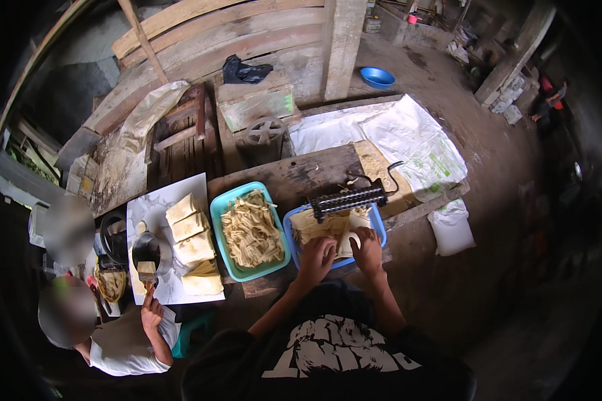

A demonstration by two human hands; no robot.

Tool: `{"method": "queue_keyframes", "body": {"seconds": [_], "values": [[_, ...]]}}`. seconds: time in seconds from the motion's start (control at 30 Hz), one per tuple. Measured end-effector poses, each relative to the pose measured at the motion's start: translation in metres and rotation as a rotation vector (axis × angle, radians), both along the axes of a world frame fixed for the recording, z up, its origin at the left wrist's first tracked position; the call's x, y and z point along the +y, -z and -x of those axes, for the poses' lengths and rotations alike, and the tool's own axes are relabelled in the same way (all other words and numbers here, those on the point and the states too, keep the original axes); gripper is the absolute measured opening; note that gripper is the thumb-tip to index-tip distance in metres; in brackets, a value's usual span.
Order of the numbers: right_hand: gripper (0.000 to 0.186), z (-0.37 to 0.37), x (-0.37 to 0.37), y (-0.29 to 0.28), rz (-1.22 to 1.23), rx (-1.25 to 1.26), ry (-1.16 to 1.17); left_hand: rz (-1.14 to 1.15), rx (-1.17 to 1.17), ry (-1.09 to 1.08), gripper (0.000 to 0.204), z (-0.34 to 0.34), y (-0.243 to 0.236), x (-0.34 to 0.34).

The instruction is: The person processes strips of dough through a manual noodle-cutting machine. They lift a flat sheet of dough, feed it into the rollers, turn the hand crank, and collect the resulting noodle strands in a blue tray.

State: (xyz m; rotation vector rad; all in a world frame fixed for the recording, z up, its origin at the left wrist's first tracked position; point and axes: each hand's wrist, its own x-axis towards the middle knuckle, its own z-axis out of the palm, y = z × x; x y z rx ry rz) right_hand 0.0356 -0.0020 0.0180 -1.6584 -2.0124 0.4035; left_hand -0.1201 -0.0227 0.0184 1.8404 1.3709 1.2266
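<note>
apparently soft, light and tearable, the pale dough sheet (345, 245) was over the blue tray (383, 234), at six o'clock from the crank roller (348, 200), best held along both edges; whether left grip (318, 257) or right grip (368, 251) clamped it, i couldn't tell.

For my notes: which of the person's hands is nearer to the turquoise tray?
Left. The left hand is just right of the turquoise tray; the right hand is farther right.

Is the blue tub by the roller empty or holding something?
Holding something: pale flat sheets lie inside the blue tub, visible below the roller; how full, I cannot tell.
</note>
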Motion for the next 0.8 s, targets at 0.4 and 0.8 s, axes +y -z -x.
{"method": "queue_keyframes", "body": {"seconds": [0.4, 0.8], "values": [[0.021, -0.136, 0.059, 0.055, -0.028, -0.124, -0.012, 0.05, 0.068, -0.172, 0.032, -0.173, 0.036, 0.039], [0.012, -0.174, 0.058, 0.035, -0.123, 0.007, -0.122, 0.056, 0.147, -0.164, 0.04, -0.207, 0.022, 0.04]]}}
